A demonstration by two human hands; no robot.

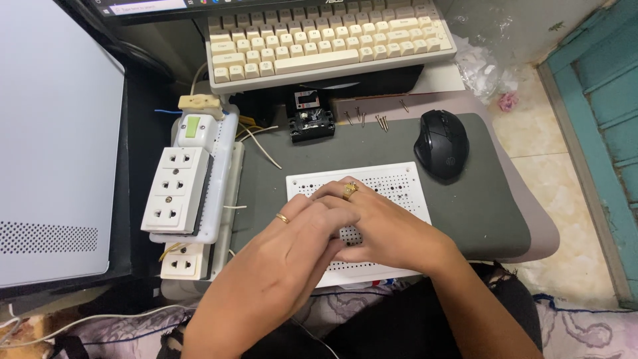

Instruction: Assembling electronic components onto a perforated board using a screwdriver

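Head view is showing both hands lying flat on the white perforated plastic panel (399,183), which is sitting at the centre of the grey desk mat (478,213). The left hand (292,239) is resting loosely spread over the right hand (372,226), fingers pressed down, pinching nothing. The panel is looking light, stiff and thin (probably slippery); its long edges would suit gripping. At 9 o'clock a white socket block (178,189) is crowding it; at 1 o'clock a black mouse (441,143) is sitting, loose screws (381,121) and a cream keyboard (325,40) lying beyond.
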